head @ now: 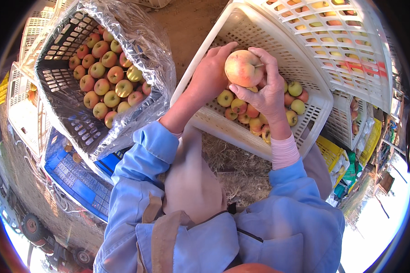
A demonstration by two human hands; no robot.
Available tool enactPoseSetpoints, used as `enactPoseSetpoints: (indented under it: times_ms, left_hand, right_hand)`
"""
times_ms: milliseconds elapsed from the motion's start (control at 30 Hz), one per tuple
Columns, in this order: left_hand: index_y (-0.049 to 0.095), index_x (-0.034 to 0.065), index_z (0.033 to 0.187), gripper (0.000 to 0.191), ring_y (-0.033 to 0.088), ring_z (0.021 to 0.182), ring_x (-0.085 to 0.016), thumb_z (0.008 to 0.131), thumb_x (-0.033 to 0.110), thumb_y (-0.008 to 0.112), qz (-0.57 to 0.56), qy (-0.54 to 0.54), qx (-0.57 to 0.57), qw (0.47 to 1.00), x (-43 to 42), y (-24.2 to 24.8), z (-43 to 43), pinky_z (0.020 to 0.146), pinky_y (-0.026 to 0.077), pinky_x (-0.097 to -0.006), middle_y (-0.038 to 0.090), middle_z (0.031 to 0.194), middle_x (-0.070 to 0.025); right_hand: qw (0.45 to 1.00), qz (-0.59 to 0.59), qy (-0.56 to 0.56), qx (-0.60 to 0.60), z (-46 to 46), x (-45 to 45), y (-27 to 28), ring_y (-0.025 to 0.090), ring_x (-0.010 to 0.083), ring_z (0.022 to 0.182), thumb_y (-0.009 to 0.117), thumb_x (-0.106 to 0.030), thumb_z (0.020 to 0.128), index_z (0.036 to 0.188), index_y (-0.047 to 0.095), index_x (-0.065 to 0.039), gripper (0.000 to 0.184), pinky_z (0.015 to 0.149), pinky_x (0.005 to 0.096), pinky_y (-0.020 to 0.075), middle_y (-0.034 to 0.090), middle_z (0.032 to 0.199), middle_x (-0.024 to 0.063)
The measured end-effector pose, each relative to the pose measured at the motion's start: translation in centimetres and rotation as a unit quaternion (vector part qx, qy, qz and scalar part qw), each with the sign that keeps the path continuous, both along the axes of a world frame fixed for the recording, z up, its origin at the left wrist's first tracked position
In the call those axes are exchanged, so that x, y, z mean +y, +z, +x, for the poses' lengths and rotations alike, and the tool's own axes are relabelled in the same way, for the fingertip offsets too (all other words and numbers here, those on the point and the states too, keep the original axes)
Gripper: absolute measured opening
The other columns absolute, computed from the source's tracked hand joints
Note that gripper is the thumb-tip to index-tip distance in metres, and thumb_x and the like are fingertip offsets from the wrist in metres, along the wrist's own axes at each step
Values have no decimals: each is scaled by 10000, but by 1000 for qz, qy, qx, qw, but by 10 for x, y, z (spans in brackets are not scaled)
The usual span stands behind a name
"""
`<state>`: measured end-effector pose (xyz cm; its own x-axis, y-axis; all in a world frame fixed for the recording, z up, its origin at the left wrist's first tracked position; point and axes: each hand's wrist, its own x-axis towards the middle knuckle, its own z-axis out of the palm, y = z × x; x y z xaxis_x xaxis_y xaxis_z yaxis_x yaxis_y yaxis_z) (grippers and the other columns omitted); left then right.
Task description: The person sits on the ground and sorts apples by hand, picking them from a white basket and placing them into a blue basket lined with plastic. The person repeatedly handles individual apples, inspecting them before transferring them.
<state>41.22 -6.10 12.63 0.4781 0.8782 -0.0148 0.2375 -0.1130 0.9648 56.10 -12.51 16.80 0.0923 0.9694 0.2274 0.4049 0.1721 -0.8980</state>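
Above a white plastic crate [222,119] in front of me, my right hand [273,85] grips a large red-and-yellow apple [242,68], its stem side turned to the right. My left hand [210,73] is at the left side of this apple, back of the hand up; its fingertips are partly hidden, and whether it grips anything does not show. Beneath both hands, smaller red and yellow-green apples [239,106] lie in the crate. To the left, a dark crate [56,82] lined with clear plastic film [153,44] holds many apples [109,78].
A slatted white crate [341,44] with apples behind it rises at the upper right. Further white crates [353,119] and a yellow crate [328,150] stand right. A blue crate [78,177] lies lower left, near a vehicle's wheel [31,227]. Dry grass [232,160] covers the ground between.
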Motion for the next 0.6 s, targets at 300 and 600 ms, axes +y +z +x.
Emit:
enactPoseSetpoints:
  times_ms: [300,600]
  left_hand:
    - [355,-12,1459,672,520,1253,-242,884,131,673,-277,-80,-281,915,-6,37,-18,1027,443,-342,529,1328,-174]
    - [639,25,1047,405,656,662,-245,1006,384,457,-281,-18,-189,941,-8,25,-14,603,545,-372,679,855,-166]
  right_hand:
    - [969,66,26,-237,3,1,18,686,292,897,882,-158,664,1247,561,-101,668,782,360,586,647,1105,109]
    - [835,-181,-111,508,-17,-13,-10,562,215,1085,512,-479,988,1133,599,-49,463,962,422,452,617,1130,104]
